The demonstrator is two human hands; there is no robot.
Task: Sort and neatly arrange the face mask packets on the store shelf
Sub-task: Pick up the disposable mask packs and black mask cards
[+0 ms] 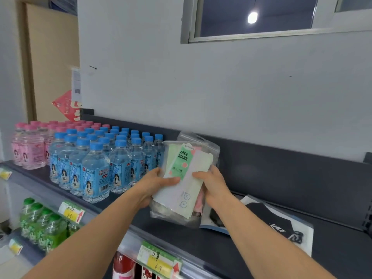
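Nearest the camera, just right of the blue-capped soda bottles (96, 164), both hands hold a fanned stack of face mask packets (187, 198) low over the dark shelf (342, 248). Whether its lower edge touches the shelf is unclear. The left hand (159, 182) grips the stack's edge on the bottle side, thumb across the front. The right hand (211, 184) clasps the far edge the same way. The packets sit askew, and the green "FACE MASK" packet (182, 158) pokes out at the top. The step looks like squaring the stack. To do it well, loosen the grip slightly, tap the lower edges on the shelf until they line up, and keep the thumbs on the front so the slick plastic does not slide apart. Further right of the bottles a black mask packet (267, 216) lies flat, partly under the stack, and probably belongs in its own pile. Stand the squared stack close beside the bottles without knocking them, against the shelf's back panel (281, 168).
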